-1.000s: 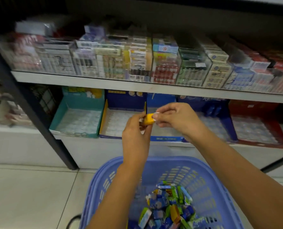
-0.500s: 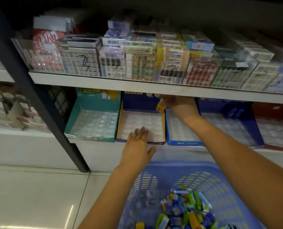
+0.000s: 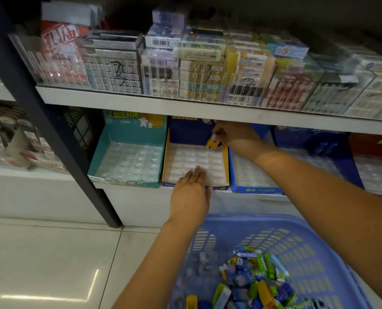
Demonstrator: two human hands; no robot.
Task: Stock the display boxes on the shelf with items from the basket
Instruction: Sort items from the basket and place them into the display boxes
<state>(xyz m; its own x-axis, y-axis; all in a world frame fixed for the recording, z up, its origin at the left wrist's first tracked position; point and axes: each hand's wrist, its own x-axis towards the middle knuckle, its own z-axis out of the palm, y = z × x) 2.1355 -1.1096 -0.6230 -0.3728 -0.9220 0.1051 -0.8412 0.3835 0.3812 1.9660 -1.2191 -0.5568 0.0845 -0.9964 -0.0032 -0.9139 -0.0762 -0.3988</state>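
My right hand [image 3: 234, 134] reaches under the upper shelf and pinches a small yellow item [image 3: 212, 144] over the back right corner of the yellow-edged display box [image 3: 225, 166]. My left hand [image 3: 191, 192] lies flat, fingers together, on the front edge of that box, holding nothing. The box's clear blister tray looks unfilled. A teal display box [image 3: 127, 157] stands to its left and a blue one [image 3: 252, 188] to its right. The blue plastic basket [image 3: 297, 239] sits below, with several green, blue and yellow wrapped items [image 3: 254, 277] in it.
The upper shelf [image 3: 185, 105] carries clear cases packed with small cartons, low over my right hand. A dark slanted post [image 3: 51, 121] stands left of the teal box. More blue and red display boxes [image 3: 373, 166] run to the right. Pale floor tiles lie at lower left.
My right hand has carried the yellow item from in front of the shelf to the back of the yellow-edged box. My left hand let go of it and settled on the box's front edge.
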